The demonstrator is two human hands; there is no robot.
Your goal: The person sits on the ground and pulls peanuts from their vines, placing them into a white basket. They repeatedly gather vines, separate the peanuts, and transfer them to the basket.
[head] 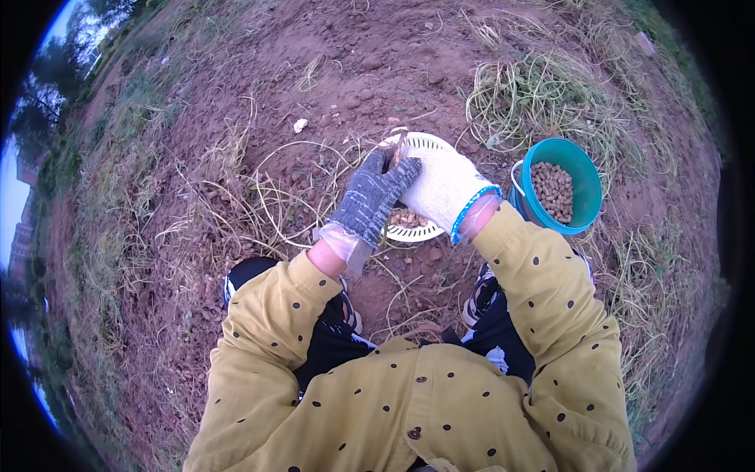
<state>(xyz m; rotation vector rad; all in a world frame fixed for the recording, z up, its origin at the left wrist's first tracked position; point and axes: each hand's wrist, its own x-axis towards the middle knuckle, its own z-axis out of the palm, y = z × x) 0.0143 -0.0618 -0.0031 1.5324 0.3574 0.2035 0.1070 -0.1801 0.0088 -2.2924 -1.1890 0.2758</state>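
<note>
My left hand (373, 192), in a grey knitted glove over a clear plastic one, meets my right hand (445, 180) above a white slotted plastic basket (417, 235). A white knitted glove with a blue cuff covers my right hand, also over clear plastic. Between the fingers of both hands a thin brown plant stem (402, 141) sticks up; its lower part is hidden by the gloves. Peanuts in their shells (408, 218) lie in the basket, partly covered by my hands and wrists.
To the right, a teal plastic bucket (591, 203) with a white handle leans slightly and holds unshelled peanuts (553, 192). Pulled vines lie in a heap (531, 97) beyond it. More dry vines (277, 200) spread over the reddish soil (395, 53) at left. My shoes flank the basket's near side.
</note>
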